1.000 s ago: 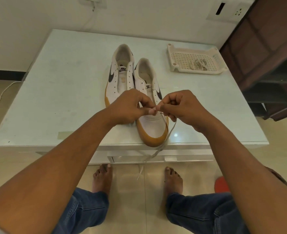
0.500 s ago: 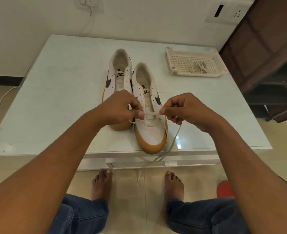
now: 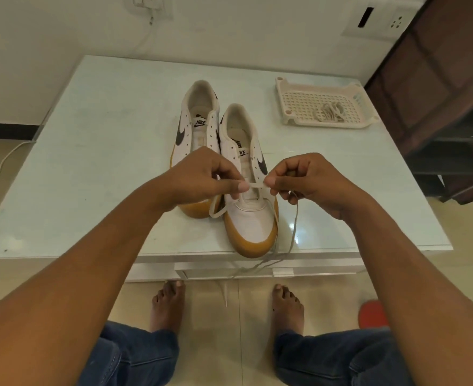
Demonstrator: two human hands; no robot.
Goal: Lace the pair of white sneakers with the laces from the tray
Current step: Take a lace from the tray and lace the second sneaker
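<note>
Two white sneakers with tan soles stand side by side on the pale table (image 3: 90, 168). The left sneaker (image 3: 196, 126) has no lace. Over the toe end of the right sneaker (image 3: 253, 227), my left hand (image 3: 202, 178) and my right hand (image 3: 310, 181) each pinch the same cream lace (image 3: 255, 185), a short stretch held taut between them. A loop of the lace droops below my left hand. A long end hangs from my right hand over the table's front edge toward the floor. A second lace (image 3: 328, 111) lies bundled in the tray.
The cream perforated tray (image 3: 299, 107) sits at the table's back right. A dark wooden shelf unit (image 3: 438, 107) stands to the right of the table. My bare feet and knees are below the front edge, with a red object (image 3: 373, 314) on the floor.
My hands have drawn apart, so a short stretch of lace shows between the fingertips, and a loop has appeared below my left hand. The camera has tilted, shifting the table lower in view.
</note>
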